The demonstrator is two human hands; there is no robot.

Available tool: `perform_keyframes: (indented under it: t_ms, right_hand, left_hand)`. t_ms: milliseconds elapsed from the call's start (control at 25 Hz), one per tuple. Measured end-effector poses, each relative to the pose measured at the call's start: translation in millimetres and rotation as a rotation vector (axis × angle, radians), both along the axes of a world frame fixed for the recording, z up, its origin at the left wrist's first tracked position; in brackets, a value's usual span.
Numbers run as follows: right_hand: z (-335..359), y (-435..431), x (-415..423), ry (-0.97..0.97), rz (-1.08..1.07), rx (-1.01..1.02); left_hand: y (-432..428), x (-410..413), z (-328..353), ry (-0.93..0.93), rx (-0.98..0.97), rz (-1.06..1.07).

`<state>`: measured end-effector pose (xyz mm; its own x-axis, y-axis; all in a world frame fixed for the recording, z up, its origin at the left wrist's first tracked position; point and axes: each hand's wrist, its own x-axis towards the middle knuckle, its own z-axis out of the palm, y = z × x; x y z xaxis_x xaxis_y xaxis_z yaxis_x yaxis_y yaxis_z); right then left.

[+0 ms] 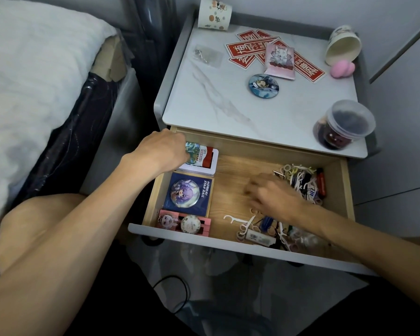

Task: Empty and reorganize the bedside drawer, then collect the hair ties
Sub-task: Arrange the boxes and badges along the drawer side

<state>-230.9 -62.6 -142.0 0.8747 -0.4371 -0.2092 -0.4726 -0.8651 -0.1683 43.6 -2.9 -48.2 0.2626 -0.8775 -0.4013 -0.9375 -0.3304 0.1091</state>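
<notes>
Marble nightstand top (pixel 228 93) at twelve o'clock carries oddments. Below, in the open drawer (pixel 204 241), my left hand (pixel 160 151) grips the tin (pixel 204 161) at ten, likely tidying it. My right hand (pixel 274 197) blurs, fingers unreadable, beside hair ties (pixel 301 180) at two.

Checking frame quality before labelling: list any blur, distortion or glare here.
Head view: motion blur smears the right hand over the drawer, the left hand is sharp; head view: wide-angle distortion bows the edges of the nightstand top; head view: soft, even light, no hard glare.
</notes>
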Motion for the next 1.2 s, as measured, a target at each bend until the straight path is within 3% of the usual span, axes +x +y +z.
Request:
perform_keyframes:
  t_ms: [120, 360, 600, 800, 880, 1040, 1200]
  right_hand:
    - [-14, 24, 26, 0.064, 0.207, 0.197]
    - [-19, 8, 4, 0.141, 0.176, 0.308]
    - [-16, -5, -14, 0.174, 0.114, 0.29]
    - [5, -3, -7, 0.023, 0.092, 0.226]
    - [30, -8, 0, -0.096, 0.014, 0.179]
    - [99, -31, 25, -0.346, -0.177, 0.097]
    - [148, -96, 61, -0.394, -0.45, 0.085]
  left_hand:
    - [1, 0, 0, 0.005, 0.003, 0.0]
    - [0, -1, 1, -0.02, 0.022, -0.01]
    - [1, -3, 2, -0.065, 0.042, -0.024]
    - [-1, -7, 11, -0.076, -0.06, 0.014]
    - [-2, -10, 15, 0.002, -0.149, 0.013]
    - [-19, -13, 25, 0.385, -0.282, 0.126]
    - [-57, -12, 44, 0.628, -0.41, 0.204]
